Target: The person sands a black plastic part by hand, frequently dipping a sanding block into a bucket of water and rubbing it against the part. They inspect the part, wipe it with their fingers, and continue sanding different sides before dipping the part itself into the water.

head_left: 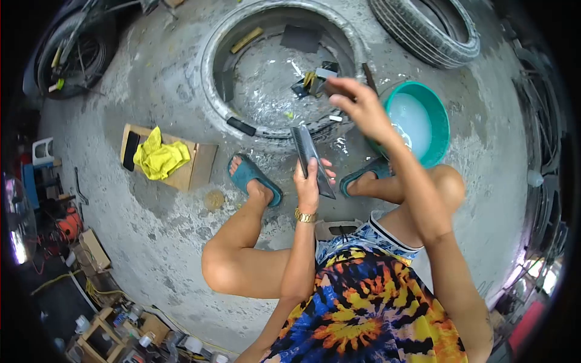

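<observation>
Tie-dye shirt (361, 314) | dark panel (306, 147): long axis forward-left | left hand (308, 180): clamped on it | right hand (365, 111): cannot tell

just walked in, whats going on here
A person's left hand holds a long, dark, glossy piece at a slant between their legs. Their right hand is raised over the near right side of a tyre lying flat on the wet floor, by some small items; whether it holds anything is unclear. To the right is a green basin of cloudy liquid; to the left, a yellow cloth lies on a wooden box.
</observation>
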A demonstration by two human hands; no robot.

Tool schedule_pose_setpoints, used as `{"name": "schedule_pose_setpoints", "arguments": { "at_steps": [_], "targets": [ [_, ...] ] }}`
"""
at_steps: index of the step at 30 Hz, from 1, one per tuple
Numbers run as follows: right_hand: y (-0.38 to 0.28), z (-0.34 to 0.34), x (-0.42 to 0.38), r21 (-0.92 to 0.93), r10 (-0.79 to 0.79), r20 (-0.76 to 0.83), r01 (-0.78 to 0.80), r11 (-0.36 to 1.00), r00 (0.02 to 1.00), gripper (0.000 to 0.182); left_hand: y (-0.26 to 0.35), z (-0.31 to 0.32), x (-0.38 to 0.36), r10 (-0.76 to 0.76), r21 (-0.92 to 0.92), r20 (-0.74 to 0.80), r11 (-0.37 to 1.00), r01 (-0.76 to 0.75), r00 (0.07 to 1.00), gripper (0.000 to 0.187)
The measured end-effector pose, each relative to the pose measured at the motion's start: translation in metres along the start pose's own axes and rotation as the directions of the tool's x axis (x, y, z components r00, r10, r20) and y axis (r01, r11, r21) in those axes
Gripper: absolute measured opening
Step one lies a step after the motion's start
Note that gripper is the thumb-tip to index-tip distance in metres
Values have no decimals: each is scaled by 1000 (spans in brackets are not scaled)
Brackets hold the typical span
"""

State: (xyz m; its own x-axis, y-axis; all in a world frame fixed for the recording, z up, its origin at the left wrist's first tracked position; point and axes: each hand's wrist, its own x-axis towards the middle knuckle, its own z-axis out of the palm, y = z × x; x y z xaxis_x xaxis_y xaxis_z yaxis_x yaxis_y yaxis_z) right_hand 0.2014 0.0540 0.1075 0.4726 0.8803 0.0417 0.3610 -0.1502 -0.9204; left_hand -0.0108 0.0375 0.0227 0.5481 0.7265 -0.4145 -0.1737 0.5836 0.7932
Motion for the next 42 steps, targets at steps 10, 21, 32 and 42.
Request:
{"name": "schedule_pose_setpoints", "arguments": {
  "at_steps": [10, 21, 32, 42],
  "targets": [
    [-61, -215, -73, 478, -57, -595, 410, 777, 802, 46, 2, 178, 39, 297, 569, 700, 316, -759, 649, 88],
    [-42, -276, -116, 421, 65, -779, 443, 791, 624, 53, -239, 201, 171, 77, 434, 808, -749, -501, 585, 32],
    [5, -287, -153, -96, -31, -471, -17, 995, 881, 61, -86, 264, 108, -586, 814, 221, 551, 184, 779, 52],
    [43, -166, -179, -754, -64, 199, 194, 628, 978, 82, 21, 184, 32, -169, 573, 435, 810, -127, 884, 57]
  ]
}}
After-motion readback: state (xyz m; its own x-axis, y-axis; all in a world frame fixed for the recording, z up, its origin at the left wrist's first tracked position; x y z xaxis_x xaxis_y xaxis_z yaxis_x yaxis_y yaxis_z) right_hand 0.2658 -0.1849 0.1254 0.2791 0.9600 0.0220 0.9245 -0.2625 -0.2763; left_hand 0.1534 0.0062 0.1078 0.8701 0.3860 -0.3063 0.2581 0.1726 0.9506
